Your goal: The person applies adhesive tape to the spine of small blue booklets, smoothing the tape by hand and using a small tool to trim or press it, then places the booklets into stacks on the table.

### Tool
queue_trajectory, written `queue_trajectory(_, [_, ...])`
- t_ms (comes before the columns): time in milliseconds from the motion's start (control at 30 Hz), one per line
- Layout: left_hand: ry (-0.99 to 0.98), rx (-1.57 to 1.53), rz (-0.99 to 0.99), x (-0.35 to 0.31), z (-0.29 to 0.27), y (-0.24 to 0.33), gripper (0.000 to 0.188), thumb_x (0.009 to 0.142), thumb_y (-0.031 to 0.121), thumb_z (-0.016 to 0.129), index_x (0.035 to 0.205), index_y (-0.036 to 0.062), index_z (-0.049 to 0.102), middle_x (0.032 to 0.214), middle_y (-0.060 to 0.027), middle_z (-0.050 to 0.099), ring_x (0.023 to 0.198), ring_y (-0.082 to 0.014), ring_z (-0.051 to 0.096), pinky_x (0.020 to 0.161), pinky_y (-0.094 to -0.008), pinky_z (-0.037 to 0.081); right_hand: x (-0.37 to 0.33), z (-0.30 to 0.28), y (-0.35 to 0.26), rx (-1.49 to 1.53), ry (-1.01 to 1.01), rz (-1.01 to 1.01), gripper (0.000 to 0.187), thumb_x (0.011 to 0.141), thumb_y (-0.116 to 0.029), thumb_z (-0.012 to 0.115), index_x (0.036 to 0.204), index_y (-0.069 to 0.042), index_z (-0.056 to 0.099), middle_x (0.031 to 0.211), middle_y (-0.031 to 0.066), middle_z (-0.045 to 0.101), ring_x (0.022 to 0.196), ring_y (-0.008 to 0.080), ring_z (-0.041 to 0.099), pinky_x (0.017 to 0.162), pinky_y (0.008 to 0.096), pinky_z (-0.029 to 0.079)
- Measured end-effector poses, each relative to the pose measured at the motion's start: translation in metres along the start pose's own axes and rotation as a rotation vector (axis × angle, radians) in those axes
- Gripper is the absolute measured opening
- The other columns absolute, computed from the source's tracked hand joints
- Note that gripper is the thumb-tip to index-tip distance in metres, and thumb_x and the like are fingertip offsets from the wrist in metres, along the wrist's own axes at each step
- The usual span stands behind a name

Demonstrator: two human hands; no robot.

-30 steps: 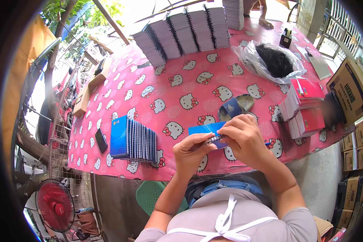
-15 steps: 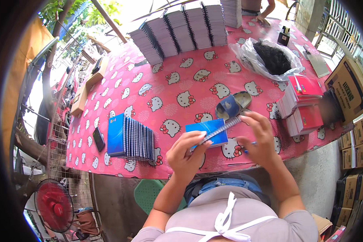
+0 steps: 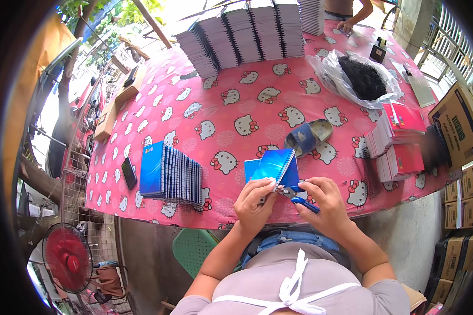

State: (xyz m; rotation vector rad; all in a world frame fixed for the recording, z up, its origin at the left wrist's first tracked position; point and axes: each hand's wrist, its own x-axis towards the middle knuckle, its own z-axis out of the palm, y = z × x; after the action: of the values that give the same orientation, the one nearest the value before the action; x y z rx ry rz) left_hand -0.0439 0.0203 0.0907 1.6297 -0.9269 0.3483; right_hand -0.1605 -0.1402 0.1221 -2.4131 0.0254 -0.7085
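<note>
My left hand [image 3: 256, 206] grips a small blue spiral notebook [image 3: 274, 161] by its near end, the coil on the right side. In my right hand [image 3: 325, 206] is a pair of blue-handled pliers [image 3: 306, 204], its metal jaws at the near end of the coil. Whether the jaws pinch the wire cannot be made out. Beneath this notebook another blue notebook [image 3: 251, 167] lies on the pink table [image 3: 220, 115]. A blue slipper [image 3: 306, 137] rests just beyond them. To the left stands a stack of blue spiral notebooks [image 3: 168, 176].
A phone [image 3: 129, 173] lies at left. Red notebooks [image 3: 404, 157] are piled at right beside a cardboard box [image 3: 460, 123]. A plastic bag [image 3: 326, 79] holds black material. Tall stacks of spiral-bound paper [image 3: 242, 39] stand far back. Another person's hand [image 3: 345, 26] rests at the far edge.
My right hand has left the upper end of the coil and now holds the pliers at its near end. The notebook, earlier seen nearly edge-on, now shows its blue cover.
</note>
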Motion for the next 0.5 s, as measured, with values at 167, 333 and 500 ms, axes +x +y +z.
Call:
queue_trajectory(167, [0.033, -0.002, 0.131, 0.000, -0.006, -0.006, 0.029, 0.068, -0.012, 0.074, 0.093, -0.0004, 0.066, 0.091, -0.0143, 0.068, 0.085, -0.0262, 0.067, 0.073, -0.0333, 0.055, 0.011, -0.003, 0.006, 0.887, -0.491, 0.639, 0.035, 0.087, -0.027, 0.066, 0.110, 0.000, 0.061, 0.091, 0.0110, 0.064, 0.080, 0.0232, 0.063, 0.069, 0.0332, 0.051])
queue_trajectory(333, [0.216, -0.062, 0.100, 0.015, -0.034, 0.000, 0.022, 0.075, -0.009, 0.071, 0.091, 0.0025, 0.061, 0.093, -0.0142, 0.067, 0.081, -0.0202, 0.065, 0.068, -0.0328, 0.055, 0.001, 0.009, 0.013, 0.961, -0.447, 0.696, 0.029, 0.089, -0.021, 0.063, 0.108, 0.002, 0.062, 0.092, 0.0114, 0.065, 0.086, 0.0233, 0.065, 0.075, 0.0329, 0.052])
queue_trajectory(500, [1.038, -0.157, -0.120, 0.059, -0.147, 0.003, 0.016, 0.085, 0.006, 0.070, 0.086, 0.0052, 0.053, 0.090, -0.0084, 0.064, 0.078, -0.0111, 0.059, 0.070, -0.0253, 0.050, -0.064, 0.014, 0.090, -0.295, -0.104, 0.329, 0.036, 0.077, -0.021, 0.072, 0.106, -0.002, 0.063, 0.106, 0.0167, 0.060, 0.108, 0.0351, 0.053, 0.095, 0.0446, 0.039])
